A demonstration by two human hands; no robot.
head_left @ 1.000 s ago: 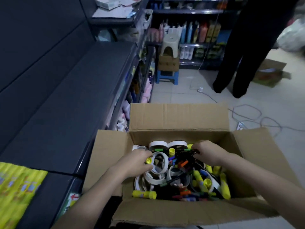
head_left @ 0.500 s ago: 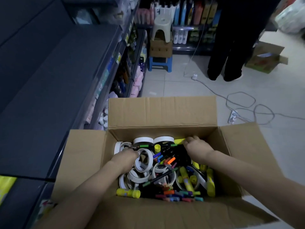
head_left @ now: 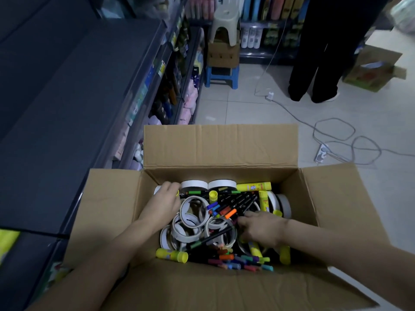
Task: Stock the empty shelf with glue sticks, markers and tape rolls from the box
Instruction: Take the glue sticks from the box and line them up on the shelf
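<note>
An open cardboard box (head_left: 220,147) stands in front of me, filled with white tape rolls (head_left: 193,212), coloured markers (head_left: 238,203) and yellow glue sticks (head_left: 253,186). Both hands are inside it. My left hand (head_left: 165,198) is in the back left corner, fingers curled, with a yellow glue stick tip showing at its thumb side. Over the pile at the right, my right hand (head_left: 262,230) rests with its fingers stretched left onto the markers. The dark empty shelf (head_left: 78,108) runs along the left of the box.
A person in black trousers (head_left: 314,63) stands on the tiled floor ahead. A grey cable (head_left: 332,135) and power strip (head_left: 322,151) lie to the right. A blue stool (head_left: 221,75) carries a carton at the aisle end. Yellow packs (head_left: 6,241) sit on the lower left shelf.
My left hand moved to the box's back left corner. My right hand drew back from the far wall toward the near right, uncovering glue sticks there. The view tipped downward.
</note>
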